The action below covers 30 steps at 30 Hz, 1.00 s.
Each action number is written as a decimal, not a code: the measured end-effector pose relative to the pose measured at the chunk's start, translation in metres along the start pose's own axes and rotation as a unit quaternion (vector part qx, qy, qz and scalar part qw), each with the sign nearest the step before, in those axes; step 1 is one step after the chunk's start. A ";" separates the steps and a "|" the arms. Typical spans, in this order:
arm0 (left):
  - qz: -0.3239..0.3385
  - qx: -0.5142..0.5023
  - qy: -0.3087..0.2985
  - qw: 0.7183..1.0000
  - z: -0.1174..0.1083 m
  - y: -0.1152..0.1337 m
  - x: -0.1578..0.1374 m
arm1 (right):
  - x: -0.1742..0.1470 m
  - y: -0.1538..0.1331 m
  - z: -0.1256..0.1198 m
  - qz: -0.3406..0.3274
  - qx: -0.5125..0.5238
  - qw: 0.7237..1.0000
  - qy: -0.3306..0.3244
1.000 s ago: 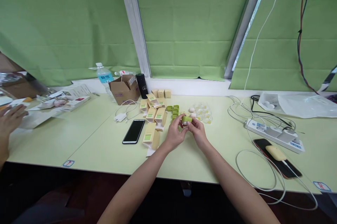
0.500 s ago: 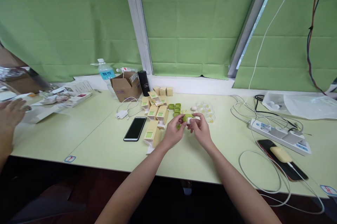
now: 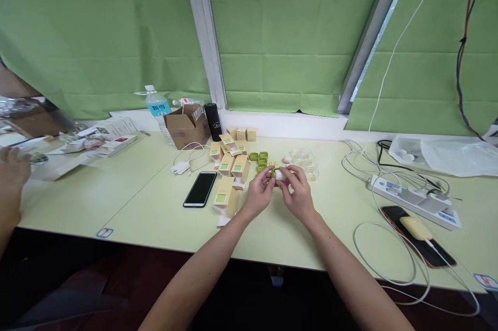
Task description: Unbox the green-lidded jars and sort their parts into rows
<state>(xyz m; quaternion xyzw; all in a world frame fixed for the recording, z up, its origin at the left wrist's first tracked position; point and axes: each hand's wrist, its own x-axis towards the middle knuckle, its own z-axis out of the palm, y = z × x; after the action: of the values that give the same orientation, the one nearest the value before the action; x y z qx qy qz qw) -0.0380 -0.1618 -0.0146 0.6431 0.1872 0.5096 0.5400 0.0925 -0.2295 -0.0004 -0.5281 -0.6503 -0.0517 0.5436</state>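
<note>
My left hand (image 3: 261, 189) and my right hand (image 3: 298, 189) meet above the table, fingers closed in a pinch. The left fingers grip a small green piece (image 3: 275, 170). Pressed against it is a small white rounded piece (image 3: 279, 176), pinched by the right fingers; whether the two are joined I cannot tell. Several small green square cups (image 3: 263, 156) stand just behind my left hand. Behind the right one lie a clear plastic tray with yellow spots (image 3: 307, 160) and a whitish egg-shaped piece (image 3: 287, 159).
Small yellow cartons (image 3: 225, 198), some opened, stand left of my hands beside a phone (image 3: 199, 189). Farther back are a cardboard box (image 3: 187, 128), a black bottle (image 3: 212, 121) and a water bottle (image 3: 157, 108). A power strip (image 3: 412, 201) with cables lies right. Another person's hand (image 3: 13, 170) is far left.
The green piece and the white piece have been turned between my fingers, the white one now facing right. The other person's hand has shifted slightly left.
</note>
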 end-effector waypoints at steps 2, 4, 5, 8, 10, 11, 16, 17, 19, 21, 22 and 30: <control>0.003 -0.003 -0.005 1.000 0.000 0.001 -0.001 | -0.001 0.002 -0.001 -0.022 -0.012 1.000 -0.011; 0.004 -0.002 -0.009 1.000 -0.001 0.002 -0.001 | -0.001 0.003 -0.002 -0.032 -0.024 0.999 -0.017; 0.004 0.005 -0.008 1.000 -0.002 0.002 -0.002 | -0.001 0.003 -0.002 -0.033 -0.030 0.999 -0.021; 0.008 0.061 0.001 0.998 -0.004 0.004 -0.003 | -0.001 0.003 -0.002 -0.045 -0.043 0.997 -0.039; 0.017 0.100 0.002 0.995 -0.005 0.006 -0.004 | -0.001 0.003 -0.003 -0.051 -0.055 0.996 -0.052; 0.021 0.114 -0.001 0.993 -0.005 0.007 -0.004 | -0.002 0.003 -0.003 -0.050 -0.063 0.995 -0.056; 0.056 0.185 -0.006 0.981 -0.006 0.012 -0.006 | -0.002 0.003 -0.003 -0.059 -0.090 0.993 -0.049; 0.065 0.208 -0.001 0.976 -0.006 0.013 -0.006 | -0.002 0.003 -0.002 -0.068 -0.091 0.993 -0.043; 0.083 0.256 0.008 0.963 -0.007 0.012 -0.006 | -0.002 0.003 -0.001 -0.090 -0.093 0.991 -0.033; 0.102 0.295 0.014 0.950 -0.009 0.010 -0.005 | -0.002 0.002 0.001 -0.111 -0.097 0.989 -0.025; 0.112 0.309 0.016 0.944 -0.009 0.008 -0.005 | -0.002 0.001 0.002 -0.118 -0.103 0.987 -0.023; 0.109 0.250 0.009 0.962 -0.012 0.007 -0.004 | -0.002 0.001 0.005 -0.106 -0.102 0.989 0.002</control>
<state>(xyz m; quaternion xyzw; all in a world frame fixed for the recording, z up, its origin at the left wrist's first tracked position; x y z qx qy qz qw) -0.0523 -0.1612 -0.0118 0.7696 0.2422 0.5082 0.3014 0.0892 -0.2272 -0.0045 -0.5085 -0.6931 -0.1762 0.4796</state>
